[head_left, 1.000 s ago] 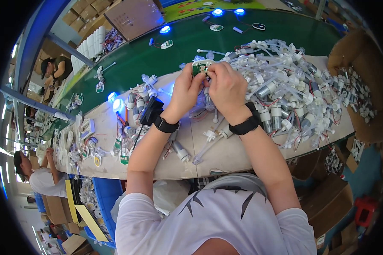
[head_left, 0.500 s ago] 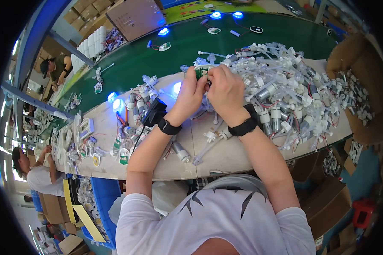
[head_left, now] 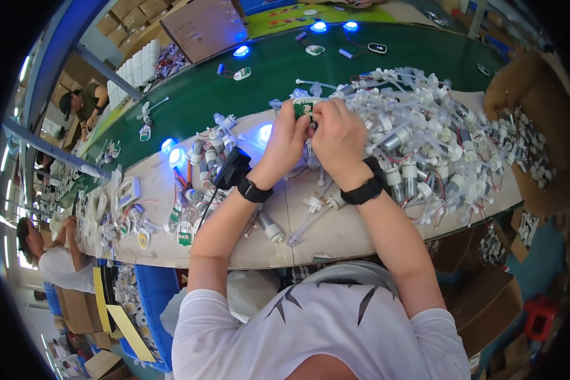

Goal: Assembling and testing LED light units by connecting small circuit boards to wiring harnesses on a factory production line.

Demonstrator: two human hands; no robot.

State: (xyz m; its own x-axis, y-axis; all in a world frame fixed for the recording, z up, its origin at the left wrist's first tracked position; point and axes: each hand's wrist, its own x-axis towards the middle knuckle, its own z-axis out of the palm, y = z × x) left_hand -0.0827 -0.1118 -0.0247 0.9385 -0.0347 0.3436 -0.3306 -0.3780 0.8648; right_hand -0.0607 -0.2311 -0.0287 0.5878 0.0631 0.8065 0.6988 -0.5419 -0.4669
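Both hands meet over the far side of the workbench. My left hand (head_left: 287,140) is closed on a small green circuit board (head_left: 303,110) seated in a white rounded shell, thumb along its lower side. My right hand (head_left: 339,134) pinches at the board's right edge; whatever its fingertips hold is hidden behind them. Just left of my left hand glows a blue light (head_left: 265,132). A heap of small motor pumps with clear tubes (head_left: 418,139) lies beside my right hand.
A green conveyor belt (head_left: 272,69) runs beyond the bench, carrying lit blue lamps (head_left: 241,50) wired to boards. Left on the bench are a black box-shaped device (head_left: 232,168), more pumps and green boards (head_left: 185,234). A cardboard box (head_left: 538,120) stands right; co-workers sit left.
The lit lamps and boards on the belt have shifted slightly left. The board in my hands has tipped a little, showing more of its face. A co-worker's hand shows more at the top edge.
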